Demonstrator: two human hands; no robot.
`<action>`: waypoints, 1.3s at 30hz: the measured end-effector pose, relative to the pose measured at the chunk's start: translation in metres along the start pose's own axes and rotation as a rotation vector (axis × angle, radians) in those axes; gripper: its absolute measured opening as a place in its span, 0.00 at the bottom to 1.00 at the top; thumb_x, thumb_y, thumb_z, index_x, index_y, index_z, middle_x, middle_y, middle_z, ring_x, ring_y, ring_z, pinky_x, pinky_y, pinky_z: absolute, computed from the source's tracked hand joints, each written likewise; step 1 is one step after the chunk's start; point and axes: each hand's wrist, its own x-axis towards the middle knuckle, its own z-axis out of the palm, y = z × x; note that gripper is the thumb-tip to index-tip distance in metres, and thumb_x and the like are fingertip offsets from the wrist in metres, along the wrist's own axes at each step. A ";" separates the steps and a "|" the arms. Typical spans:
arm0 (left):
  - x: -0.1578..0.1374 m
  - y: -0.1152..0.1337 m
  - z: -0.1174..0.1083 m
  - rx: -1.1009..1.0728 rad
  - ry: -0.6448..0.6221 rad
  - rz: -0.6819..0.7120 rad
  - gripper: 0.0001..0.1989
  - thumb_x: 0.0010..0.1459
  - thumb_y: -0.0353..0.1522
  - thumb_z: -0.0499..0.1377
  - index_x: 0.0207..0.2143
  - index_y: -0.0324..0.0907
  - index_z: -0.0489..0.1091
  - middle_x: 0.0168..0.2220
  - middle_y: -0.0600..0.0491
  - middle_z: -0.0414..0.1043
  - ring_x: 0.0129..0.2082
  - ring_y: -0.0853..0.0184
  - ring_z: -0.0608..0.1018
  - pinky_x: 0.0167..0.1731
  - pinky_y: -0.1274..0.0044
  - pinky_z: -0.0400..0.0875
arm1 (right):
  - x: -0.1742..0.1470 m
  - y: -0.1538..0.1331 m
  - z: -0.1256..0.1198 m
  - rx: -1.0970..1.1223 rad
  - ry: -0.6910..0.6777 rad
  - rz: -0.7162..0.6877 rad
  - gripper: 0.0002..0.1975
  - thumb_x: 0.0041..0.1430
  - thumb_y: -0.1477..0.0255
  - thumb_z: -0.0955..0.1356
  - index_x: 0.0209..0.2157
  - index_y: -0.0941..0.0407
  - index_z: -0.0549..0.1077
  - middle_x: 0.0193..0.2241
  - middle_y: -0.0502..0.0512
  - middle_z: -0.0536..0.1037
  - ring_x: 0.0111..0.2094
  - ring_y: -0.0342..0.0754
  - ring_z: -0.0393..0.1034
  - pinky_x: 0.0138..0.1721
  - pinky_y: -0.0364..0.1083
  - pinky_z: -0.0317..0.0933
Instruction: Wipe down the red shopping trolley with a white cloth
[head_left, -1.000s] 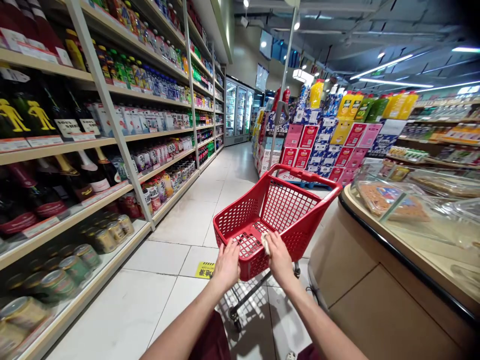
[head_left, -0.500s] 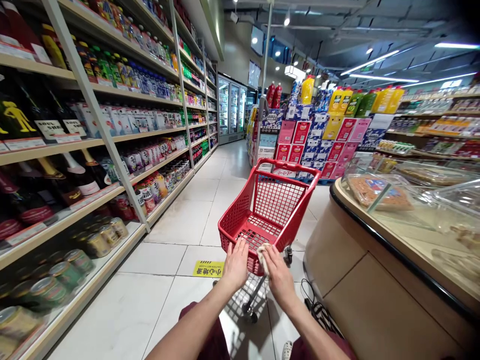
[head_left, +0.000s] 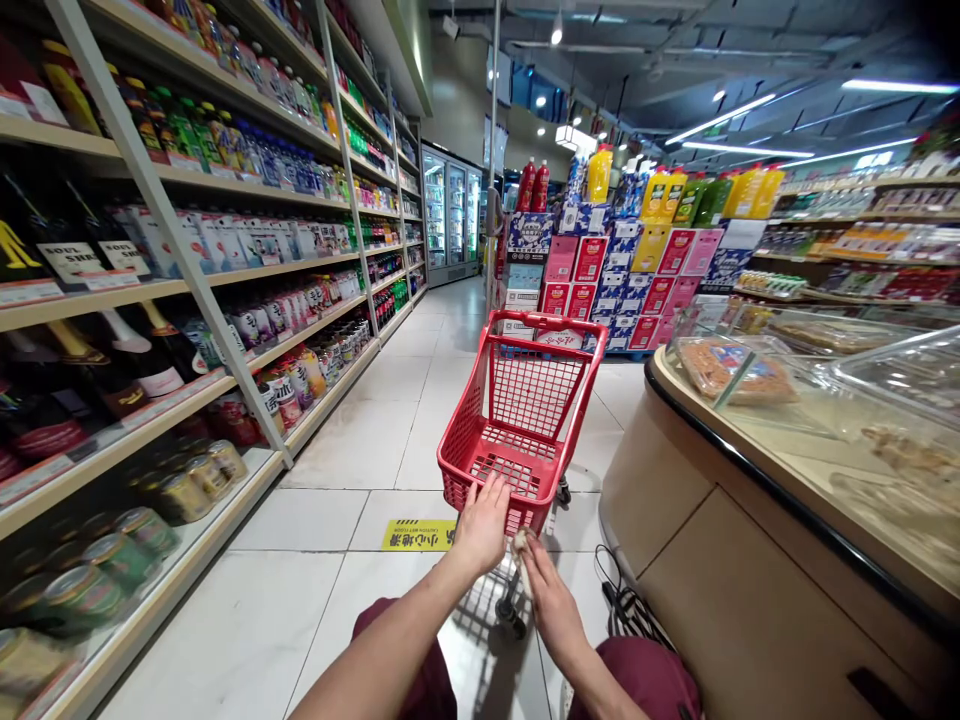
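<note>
A red plastic shopping cart (head_left: 517,450) stands in front of me, its mesh basket showing nothing inside. My left hand (head_left: 484,525) lies over the near rim, fingers stretched out and reaching into the basket; its thumb is not clearly visible. Just below that rim, on the right, my right hand (head_left: 551,590) is closed on a whitish cloth (head_left: 522,560). The cloth is pressed against or close to the cart's near end; exact contact cannot be made out. Below the hands are the cart's metal frame and a dark caster (head_left: 511,612).
Drink shelves (head_left: 247,265) run along the left. A curved counter (head_left: 697,500) with packaged food stands close on the right, black cables (head_left: 634,612) at its foot. Stacked drink cartons (head_left: 622,290) rise behind the cart. A yellow wet-floor sticker (head_left: 416,535) marks the tiles.
My right hand with the cloth has moved down from the cart's rim to just below it. The cart has turned slightly, and my left hand has shifted a little right along the rim.
</note>
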 end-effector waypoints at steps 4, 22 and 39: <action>0.000 -0.006 -0.006 0.042 0.013 -0.042 0.34 0.46 0.29 0.49 0.58 0.34 0.46 0.61 0.46 0.43 0.61 0.62 0.44 0.57 0.59 0.36 | 0.026 0.005 -0.018 -0.015 0.109 0.059 0.33 0.52 0.86 0.54 0.59 0.52 0.45 0.59 0.57 0.50 0.58 0.50 0.48 0.52 0.54 0.57; -0.012 -0.053 -0.014 0.015 0.030 -0.081 0.33 0.44 0.22 0.47 0.56 0.37 0.51 0.60 0.49 0.48 0.60 0.66 0.47 0.57 0.62 0.40 | 0.029 -0.004 0.015 -0.020 -0.008 -0.184 0.27 0.57 0.85 0.54 0.57 0.54 0.53 0.53 0.56 0.64 0.57 0.46 0.49 0.52 0.50 0.59; -0.016 -0.055 -0.032 0.118 -0.041 -0.106 0.31 0.47 0.21 0.46 0.56 0.41 0.51 0.61 0.50 0.45 0.61 0.64 0.47 0.56 0.57 0.40 | 0.052 -0.020 0.036 -0.064 -0.012 -0.210 0.23 0.58 0.83 0.55 0.55 0.59 0.57 0.55 0.59 0.59 0.59 0.49 0.43 0.55 0.53 0.52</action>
